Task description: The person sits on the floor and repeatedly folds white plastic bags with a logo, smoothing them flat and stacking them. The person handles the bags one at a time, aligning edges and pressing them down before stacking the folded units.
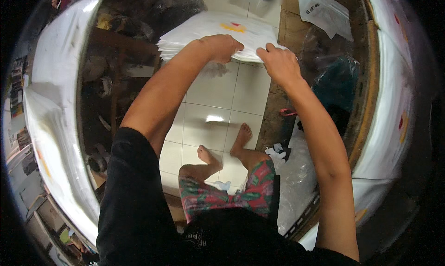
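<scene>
Out in front of me, above the tiled floor, a thick stack of thin white printed sheets or bags (199,32) is held level, with a yellow and red print near its far middle. My left hand (221,48) is closed on the near edge, its thumb pointing right. At the near right corner my right hand (280,63) pinches the same stack, fingers bent over the edge. Many loose layers fan out at the stack's left side. Whether it is paper, film or cloth I cannot tell.
White piles (58,103) stand along the left, more white piles with prints (391,103) along the right. A flat clear-white plastic bag (324,11) lies at the far right. Crumpled clear plastic (296,192) lies low on the right. White floor tiles (208,89) show between my bare feet and the stack.
</scene>
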The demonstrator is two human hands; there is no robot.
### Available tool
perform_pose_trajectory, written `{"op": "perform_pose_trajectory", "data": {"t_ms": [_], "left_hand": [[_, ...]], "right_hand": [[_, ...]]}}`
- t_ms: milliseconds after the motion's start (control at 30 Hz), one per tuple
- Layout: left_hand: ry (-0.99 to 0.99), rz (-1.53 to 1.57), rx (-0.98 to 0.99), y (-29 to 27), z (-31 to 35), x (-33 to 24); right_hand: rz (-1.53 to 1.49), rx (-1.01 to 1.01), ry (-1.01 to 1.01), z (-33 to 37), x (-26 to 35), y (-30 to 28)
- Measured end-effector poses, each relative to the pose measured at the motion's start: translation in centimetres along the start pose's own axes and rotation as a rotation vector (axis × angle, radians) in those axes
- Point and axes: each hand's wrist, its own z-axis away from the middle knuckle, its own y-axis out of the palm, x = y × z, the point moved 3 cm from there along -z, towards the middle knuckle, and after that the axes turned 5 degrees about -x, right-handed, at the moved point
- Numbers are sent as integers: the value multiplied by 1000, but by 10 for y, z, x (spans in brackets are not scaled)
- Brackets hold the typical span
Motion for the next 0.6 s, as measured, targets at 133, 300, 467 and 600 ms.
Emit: {"op": "perform_pose_trajectory", "data": {"t_ms": [133, 300, 467, 600], "left_hand": [[27, -103, 61, 76, -23, -7], [146, -97, -85, 243, -49, 3], [104, 34, -118, 363, -44, -24], [60, 55, -466, 388, -20, -34]], "right_hand": [[19, -120, -29, 47, 15, 80], [-26, 34, -34, 96, 48, 222], [-87, 235, -105, 143, 62, 313], [-54, 248, -74, 157, 70, 321]]}}
